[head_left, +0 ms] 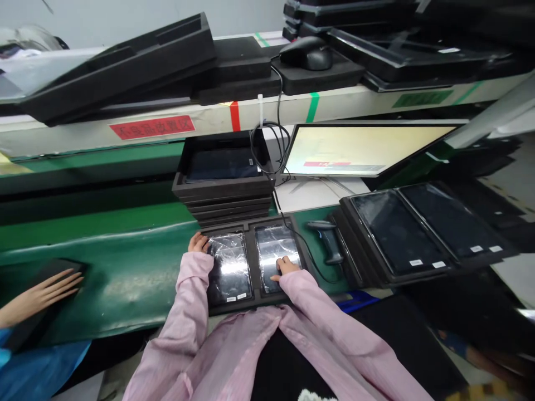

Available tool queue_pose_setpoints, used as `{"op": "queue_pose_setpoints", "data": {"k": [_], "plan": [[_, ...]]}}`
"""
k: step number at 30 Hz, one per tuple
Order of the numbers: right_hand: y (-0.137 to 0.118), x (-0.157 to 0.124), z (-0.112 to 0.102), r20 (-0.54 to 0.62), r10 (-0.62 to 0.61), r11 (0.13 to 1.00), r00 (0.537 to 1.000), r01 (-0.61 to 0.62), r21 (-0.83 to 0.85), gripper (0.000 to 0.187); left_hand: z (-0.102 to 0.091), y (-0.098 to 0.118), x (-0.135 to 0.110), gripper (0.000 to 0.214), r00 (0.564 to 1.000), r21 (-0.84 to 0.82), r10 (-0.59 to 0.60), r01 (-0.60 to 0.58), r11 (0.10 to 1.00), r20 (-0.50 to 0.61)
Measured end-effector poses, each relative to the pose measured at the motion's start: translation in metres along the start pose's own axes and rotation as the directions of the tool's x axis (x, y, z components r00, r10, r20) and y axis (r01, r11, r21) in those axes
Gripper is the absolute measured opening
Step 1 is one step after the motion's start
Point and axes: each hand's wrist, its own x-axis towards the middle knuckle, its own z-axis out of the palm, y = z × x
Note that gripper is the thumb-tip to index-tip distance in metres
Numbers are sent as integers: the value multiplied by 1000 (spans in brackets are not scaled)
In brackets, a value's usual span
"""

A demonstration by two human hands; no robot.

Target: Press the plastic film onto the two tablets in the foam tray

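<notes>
Loose pink long-sleeved shirt fills six o'clock, nearest the camera. Beyond it lies a black foam tray holding two flat black rectangular panels under shiny clear film. The left hand curls at the tray's ten o'clock corner; whether it grips, I cannot tell. The right hand touches the right-hand panel, fingers bent, thumb apart; any pinch on the film is unclear. From the tray, a dark handheld scanner lies at three o'clock, a co-worker's hand at nine.
</notes>
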Motion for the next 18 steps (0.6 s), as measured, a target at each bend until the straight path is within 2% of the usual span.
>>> {"op": "queue_pose_setpoints", "data": {"k": [2,4,7,9,10,12,14,18], "plan": [[0,-1,-2,14,9,1000,1000,-10,8,33,0,-3,-10,42,999,10,5,-5,1000,-51],[-1,-1,-4,19,18,1000,1000,-19,10,33,6,-7,-28,37,997,94,63,-59,994,-33],[-2,0,-5,27,19,1000,999,-19,13,35,26,-9,-56,33,961,368,214,-264,891,173],[-2,2,-6,34,22,1000,999,-22,8,37,42,-2,-66,37,927,523,237,-362,772,291],[-2,3,-6,37,23,1000,999,-23,4,37,49,4,-66,39,923,572,229,-373,730,310],[-2,5,-6,48,28,1000,998,-27,-6,37,61,19,-56,43,918,648,211,-388,655,335],[-1,8,-4,58,34,999,998,-34,-9,38,68,36,-36,44,907,693,193,-413,591,375],[1,8,1,22,43,999,999,-43,21,38,76,53,13,34,873,712,82,-443,545,481]]}}
